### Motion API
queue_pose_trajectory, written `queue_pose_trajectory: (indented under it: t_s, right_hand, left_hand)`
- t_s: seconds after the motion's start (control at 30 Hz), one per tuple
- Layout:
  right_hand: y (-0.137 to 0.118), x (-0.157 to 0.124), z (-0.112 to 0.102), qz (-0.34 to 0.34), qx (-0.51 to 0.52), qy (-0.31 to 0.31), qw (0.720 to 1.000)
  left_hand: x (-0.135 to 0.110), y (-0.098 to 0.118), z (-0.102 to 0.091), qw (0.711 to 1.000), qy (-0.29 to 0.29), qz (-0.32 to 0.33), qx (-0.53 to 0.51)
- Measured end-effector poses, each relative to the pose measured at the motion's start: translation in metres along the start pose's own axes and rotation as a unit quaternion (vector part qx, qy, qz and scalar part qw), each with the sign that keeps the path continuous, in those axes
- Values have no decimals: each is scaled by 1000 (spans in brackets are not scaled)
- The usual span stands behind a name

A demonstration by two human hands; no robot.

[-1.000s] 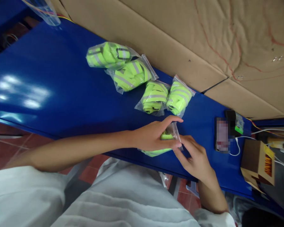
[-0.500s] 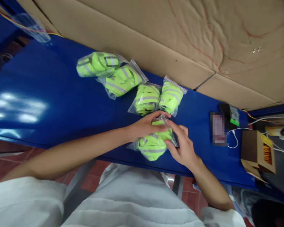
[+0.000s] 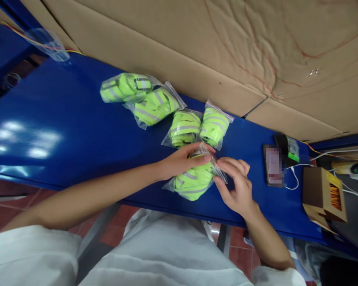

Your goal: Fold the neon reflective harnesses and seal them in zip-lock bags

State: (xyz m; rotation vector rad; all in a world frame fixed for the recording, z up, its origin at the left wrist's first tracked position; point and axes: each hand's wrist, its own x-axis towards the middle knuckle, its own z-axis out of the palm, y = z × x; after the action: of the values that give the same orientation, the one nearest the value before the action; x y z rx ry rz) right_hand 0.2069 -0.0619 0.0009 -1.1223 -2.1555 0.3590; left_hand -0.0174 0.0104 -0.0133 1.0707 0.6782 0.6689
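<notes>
Fingers of the right hand (image 3: 237, 188) have shifted, within the last half second, from over the filled part of a zip-lock bag (image 3: 195, 182) out to its clear mouth. That bag, packed with fluorescent yellow-green reflective strap, lies near the front edge of the blue table (image 3: 92, 159). I see the left hand (image 3: 179, 162) partly closed around the bag's upper side, thumb on top, holding it. The right hand is half open, thumb and forefinger at the mouth, slightly apart; whether they pinch the plastic I cannot tell. Four similar bags (image 3: 156, 107) lie towards the table's back edge, two overlapping, two side by side. Towards the right end lies a smartphone (image 3: 273, 165), with a brown cardboard box (image 3: 317, 190) just beyond it.
</notes>
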Motion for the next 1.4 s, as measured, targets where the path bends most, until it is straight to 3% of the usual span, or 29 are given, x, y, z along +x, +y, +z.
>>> queue_pose_trajectory:
  t_s: [0.2, 0.33, 0.43, 0.6, 0.7, 0.77, 0.87, 0.97, 1.03, 1.1, 1.23, 1.4]
  right_hand:
    - [0, 2, 2, 2, 72, -131, 989]
    - [-4, 3, 12, -14, 49, -159, 986]
    - [-4, 3, 11, -28, 52, -127, 990]
    - [3, 5, -9, 11, 44, 61, 997]
    - [6, 6, -11, 90, 82, 23, 992]
    - [7, 6, -6, 162, 144, -10, 976]
    - [11, 7, 0, 250, 277, 4, 928]
    - [15, 8, -3, 301, 376, 15, 876]
    - [18, 9, -6, 324, 388, 12, 863]
    - [20, 9, -9, 325, 357, 6, 876]
    - [22, 7, -11, 287, 234, 13, 929]
    - [17, 8, -11, 242, 163, 14, 956]
  left_hand:
    - [0, -6, 2, 999, -30, 40, 18]
    - [-1, -14, 7, 993, -112, 20, 12]
    - [-3, -13, 10, 995, -103, -3, -5]
    - [-2, 0, 6, 999, 18, -19, -30]
    - [-1, 3, 2, 997, 58, -1, -42]
    - [0, 2, 1, 997, 54, 2, -54]
    - [1, -1, -1, 996, 44, -11, -80]
    - [2, -2, -3, 993, 58, -29, -100]
    - [2, -2, -4, 991, 81, -38, -99]
    - [2, -1, -4, 990, 104, -34, -86]
    - [0, 1, -3, 992, 104, -17, -64]
    - [-1, 2, 0, 990, 127, 0, -55]
